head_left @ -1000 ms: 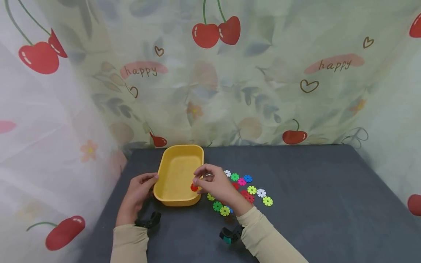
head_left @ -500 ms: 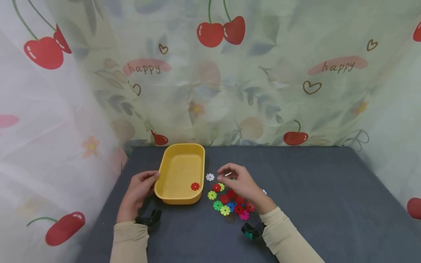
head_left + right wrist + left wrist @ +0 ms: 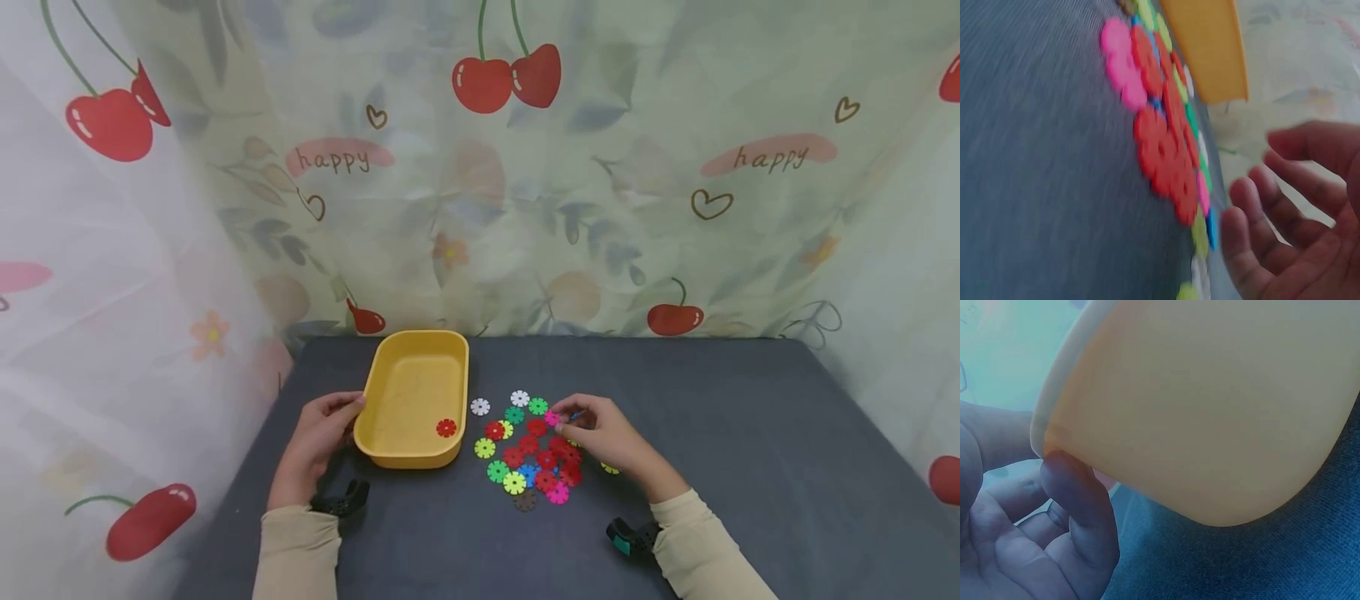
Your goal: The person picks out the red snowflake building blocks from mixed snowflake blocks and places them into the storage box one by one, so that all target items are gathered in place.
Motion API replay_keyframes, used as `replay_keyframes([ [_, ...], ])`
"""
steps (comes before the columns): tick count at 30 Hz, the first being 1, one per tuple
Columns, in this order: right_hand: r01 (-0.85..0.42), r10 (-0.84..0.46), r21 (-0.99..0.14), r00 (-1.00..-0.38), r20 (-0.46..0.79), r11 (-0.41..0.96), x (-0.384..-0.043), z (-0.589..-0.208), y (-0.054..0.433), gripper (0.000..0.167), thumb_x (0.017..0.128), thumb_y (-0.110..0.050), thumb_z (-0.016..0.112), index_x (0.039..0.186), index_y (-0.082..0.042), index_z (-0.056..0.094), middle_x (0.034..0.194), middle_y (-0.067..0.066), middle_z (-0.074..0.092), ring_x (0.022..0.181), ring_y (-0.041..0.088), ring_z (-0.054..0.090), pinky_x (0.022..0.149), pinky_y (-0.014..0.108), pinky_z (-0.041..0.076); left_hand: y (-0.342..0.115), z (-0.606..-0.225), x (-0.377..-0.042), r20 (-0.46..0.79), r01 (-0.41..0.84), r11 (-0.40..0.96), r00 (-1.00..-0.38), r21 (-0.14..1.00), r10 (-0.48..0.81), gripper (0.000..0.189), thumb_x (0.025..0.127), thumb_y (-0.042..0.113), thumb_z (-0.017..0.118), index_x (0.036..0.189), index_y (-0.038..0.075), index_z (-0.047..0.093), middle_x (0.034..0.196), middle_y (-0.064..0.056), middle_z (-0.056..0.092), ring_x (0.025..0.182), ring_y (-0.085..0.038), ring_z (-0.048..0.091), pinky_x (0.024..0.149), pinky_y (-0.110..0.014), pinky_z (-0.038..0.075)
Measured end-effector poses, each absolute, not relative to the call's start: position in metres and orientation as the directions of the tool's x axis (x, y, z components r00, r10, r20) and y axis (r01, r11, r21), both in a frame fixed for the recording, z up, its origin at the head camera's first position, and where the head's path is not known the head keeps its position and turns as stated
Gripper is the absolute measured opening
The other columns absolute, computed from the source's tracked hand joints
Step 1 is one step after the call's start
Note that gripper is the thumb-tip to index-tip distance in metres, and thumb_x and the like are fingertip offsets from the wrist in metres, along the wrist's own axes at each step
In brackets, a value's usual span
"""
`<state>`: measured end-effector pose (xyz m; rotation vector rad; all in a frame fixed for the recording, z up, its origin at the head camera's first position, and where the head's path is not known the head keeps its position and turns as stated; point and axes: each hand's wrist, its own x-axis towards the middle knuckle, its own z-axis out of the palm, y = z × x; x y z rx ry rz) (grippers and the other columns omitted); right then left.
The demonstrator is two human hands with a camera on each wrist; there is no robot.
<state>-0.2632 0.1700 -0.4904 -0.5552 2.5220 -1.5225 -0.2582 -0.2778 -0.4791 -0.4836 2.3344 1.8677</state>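
Note:
My left hand pinches the left rim of a yellow plastic tub, thumb outside it in the left wrist view. One red snowflake disc lies inside the tub, near its front right corner. Over the right side of a spread of coloured snowflake discs hovers my right hand. Its fingers are apart and loosely bent, with nothing between them in the right wrist view. A blue disc and a pink disc are close to the fingertips. The hand hides part of the spread.
The discs lie flat or overlapping on a dark grey cloth-covered table, just right of the tub. A white disc is nearest the tub wall. Printed curtains enclose the table at the back and sides.
My right hand let go of the red disc inside the tub, then moved right to the far side of the disc spread. The left hand has kept its grip on the rim.

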Motion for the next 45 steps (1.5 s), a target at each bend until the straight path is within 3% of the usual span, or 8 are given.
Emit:
replay_keyframes([
  [7, -0.279, -0.467, -0.829, -0.884, 0.024, 0.485, -0.260, -0.499, 0.192, 0.024, 0.097, -0.011, 0.075, 0.120, -0.002, 0.074, 0.097, 0.008, 0.066, 0.078, 0.017, 0.061, 0.064, 0.028, 0.053, -0.278, -0.480, -0.258, -0.280, -0.311, 0.193, -0.944, 0.931, -0.173, 0.052, 0.106, 0.037, 0.067, 0.147, 0.005, 0.060, 0.139, -0.017, 0.065, 0.109, -0.022, 0.066, 0.081, -0.025, 0.058],
  [15, -0.307, -0.544, -0.818, -0.839, -0.008, 0.486, -0.262, -0.509, 0.193, 0.025, 0.095, -0.013, 0.079, 0.118, -0.004, 0.074, 0.094, 0.006, 0.064, 0.075, 0.013, 0.059, 0.067, 0.026, 0.053, -0.284, -0.484, -0.253, -0.273, -0.301, 0.190, -0.949, 0.935, -0.160, 0.053, 0.107, 0.036, 0.066, 0.148, 0.003, 0.059, 0.138, -0.016, 0.065, 0.106, -0.018, 0.067, 0.080, -0.026, 0.058],
  [33, -0.300, -0.532, -0.807, -0.847, -0.021, 0.509, -0.261, -0.503, 0.196, 0.023, 0.092, -0.016, 0.084, 0.111, -0.006, 0.074, 0.096, 0.009, 0.063, 0.081, 0.013, 0.054, 0.070, 0.024, 0.049, -0.283, -0.486, -0.258, -0.262, -0.286, 0.178, -0.954, 0.941, -0.146, 0.052, 0.107, 0.035, 0.066, 0.148, 0.004, 0.059, 0.135, -0.016, 0.068, 0.104, -0.018, 0.070, 0.078, -0.026, 0.061],
  [45, -0.312, -0.535, -0.791, -0.845, -0.022, 0.526, -0.263, -0.507, 0.198, 0.017, 0.093, -0.013, 0.082, 0.104, -0.008, 0.070, 0.090, 0.004, 0.061, 0.079, 0.012, 0.056, 0.070, 0.024, 0.050, -0.281, -0.484, -0.258, -0.255, -0.278, 0.182, -0.957, 0.943, -0.139, 0.052, 0.107, 0.036, 0.065, 0.149, 0.005, 0.059, 0.138, -0.017, 0.066, 0.107, -0.019, 0.069, 0.079, -0.026, 0.060],
])
